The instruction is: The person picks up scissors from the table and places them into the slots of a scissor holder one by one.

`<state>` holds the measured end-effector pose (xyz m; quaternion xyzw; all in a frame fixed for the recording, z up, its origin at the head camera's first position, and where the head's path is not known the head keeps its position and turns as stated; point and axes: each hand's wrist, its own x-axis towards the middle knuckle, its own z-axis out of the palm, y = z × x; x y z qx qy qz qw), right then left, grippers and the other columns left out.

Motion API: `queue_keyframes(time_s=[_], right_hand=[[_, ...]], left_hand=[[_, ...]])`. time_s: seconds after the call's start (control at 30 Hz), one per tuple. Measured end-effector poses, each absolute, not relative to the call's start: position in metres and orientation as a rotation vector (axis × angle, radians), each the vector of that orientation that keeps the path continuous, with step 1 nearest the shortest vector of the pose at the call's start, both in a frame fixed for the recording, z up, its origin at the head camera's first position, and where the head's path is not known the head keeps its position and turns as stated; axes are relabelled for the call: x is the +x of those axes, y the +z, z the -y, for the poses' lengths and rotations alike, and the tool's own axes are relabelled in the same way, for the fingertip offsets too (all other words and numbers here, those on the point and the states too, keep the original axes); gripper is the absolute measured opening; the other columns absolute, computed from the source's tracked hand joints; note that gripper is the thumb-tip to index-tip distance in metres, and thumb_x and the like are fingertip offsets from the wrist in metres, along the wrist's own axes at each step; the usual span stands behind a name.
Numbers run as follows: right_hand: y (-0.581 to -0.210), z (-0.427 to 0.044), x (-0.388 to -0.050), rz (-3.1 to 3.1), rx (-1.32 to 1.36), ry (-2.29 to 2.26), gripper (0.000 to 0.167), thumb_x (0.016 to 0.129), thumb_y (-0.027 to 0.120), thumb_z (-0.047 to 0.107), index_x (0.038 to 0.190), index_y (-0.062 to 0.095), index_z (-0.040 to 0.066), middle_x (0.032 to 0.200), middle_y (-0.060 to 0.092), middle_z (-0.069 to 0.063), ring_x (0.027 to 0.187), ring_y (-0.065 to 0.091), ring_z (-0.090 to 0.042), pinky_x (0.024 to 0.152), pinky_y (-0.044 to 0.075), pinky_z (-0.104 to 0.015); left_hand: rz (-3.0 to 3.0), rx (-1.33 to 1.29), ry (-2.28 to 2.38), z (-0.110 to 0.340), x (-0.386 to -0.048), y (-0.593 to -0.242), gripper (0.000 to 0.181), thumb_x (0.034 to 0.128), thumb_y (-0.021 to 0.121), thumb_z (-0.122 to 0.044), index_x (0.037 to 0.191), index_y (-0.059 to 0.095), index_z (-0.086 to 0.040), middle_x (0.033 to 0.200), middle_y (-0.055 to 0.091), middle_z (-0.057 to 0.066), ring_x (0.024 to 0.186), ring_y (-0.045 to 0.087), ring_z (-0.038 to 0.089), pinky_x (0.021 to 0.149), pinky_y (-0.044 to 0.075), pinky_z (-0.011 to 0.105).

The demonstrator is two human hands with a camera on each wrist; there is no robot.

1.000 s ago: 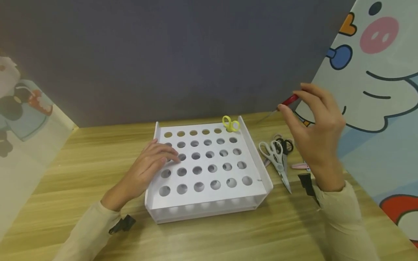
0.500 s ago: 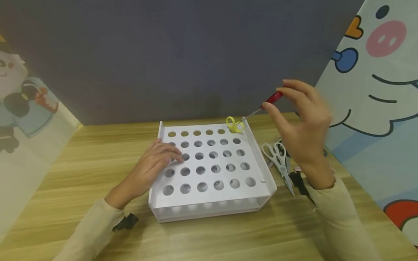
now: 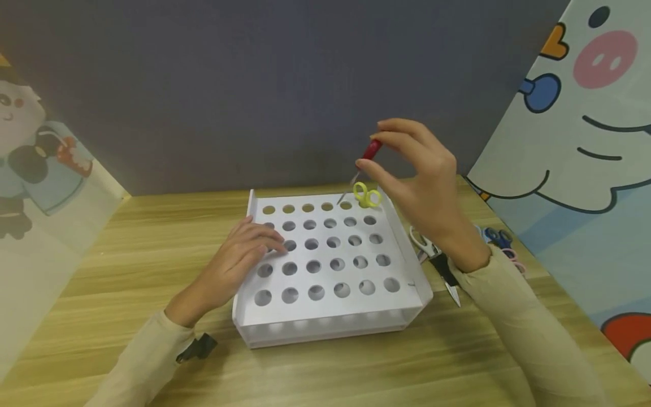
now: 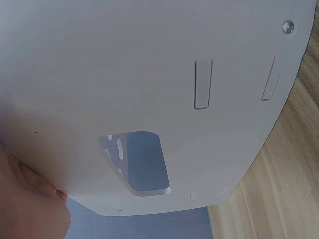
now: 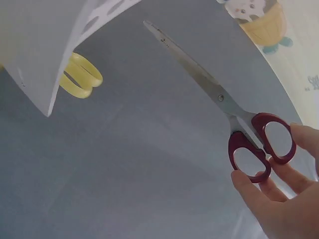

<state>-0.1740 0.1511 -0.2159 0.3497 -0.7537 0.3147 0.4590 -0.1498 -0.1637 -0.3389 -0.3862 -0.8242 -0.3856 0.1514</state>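
Taking the rack in the head view as our dial, with 12 o'clock at its far side, we see the dark grey backdrop point(image 3: 285, 96) filling everything beyond 12. Below it spreads the wood-grained worktop point(image 3: 122, 260). A cartoon-painted panel point(image 3: 600, 164) rises between 2 and 3 o'clock, well apart from the centre.

In the middle we have the white rack point(image 3: 324, 254), its top pierced by five rows of round holes; our left wrist view shows its side, with a rounded cut-out.

At 9 o'clock the person's left grip point(image 3: 236, 257) rests on the rack, fingers relaxed, holding nothing. At 2 o'clock the right grip point(image 3: 424, 175) is raised in the air, closed narrow on the red-handled scissors point(image 5: 221, 97), thumb and fingertips pinching the handle loops.

Those scissors hang between 12 and 1 o'clock, tip slanting towards 7. From the head we see the tip over the rack's back row, but the right wrist view leaves a gap between tip and rack.

White-handled scissors point(image 3: 430, 250), partly hidden by the right wrist, lie just beside the rack at 3 o'clock; dark blue handles point(image 3: 498, 241) lie farther out. Yellow handles point(image 3: 365, 199) stand up at the rack's 1 o'clock corner.
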Motion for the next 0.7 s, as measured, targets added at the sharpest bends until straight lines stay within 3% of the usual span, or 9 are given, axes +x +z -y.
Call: queue_keyframes(time_s=[0.2, 0.7], right_hand=[[-0.223, -0.141, -0.195, 1.928, 0.941, 0.725, 0.031, 0.086, 0.080, 0.021, 0.106, 0.071, -0.002, 0.117, 0.066, -0.016, 0.112, 0.063, -0.024, 0.092, 0.053, -0.033], [-0.240, -0.124, -0.219, 2.181, 1.059, 0.793, 0.031, 0.087, 0.078, 0.018, 0.110, 0.070, -0.001, 0.121, 0.062, -0.012, 0.108, 0.060, -0.021, 0.091, 0.052, -0.035]], left_hand=[[2.366, -1.111, -1.101, 0.164, -0.150, -0.339, 0.034, 0.1010, 0.039, -0.005, 0.105, 0.072, -0.012, 0.118, 0.066, 0.004, 0.122, 0.053, 0.024, 0.121, 0.008, 0.055], [2.372, -1.094, -1.111, 0.163, -0.150, -0.339, 0.035, 0.1011, 0.039, -0.004, 0.105, 0.072, -0.013, 0.117, 0.066, 0.001, 0.122, 0.053, 0.023, 0.121, 0.008, 0.055]])
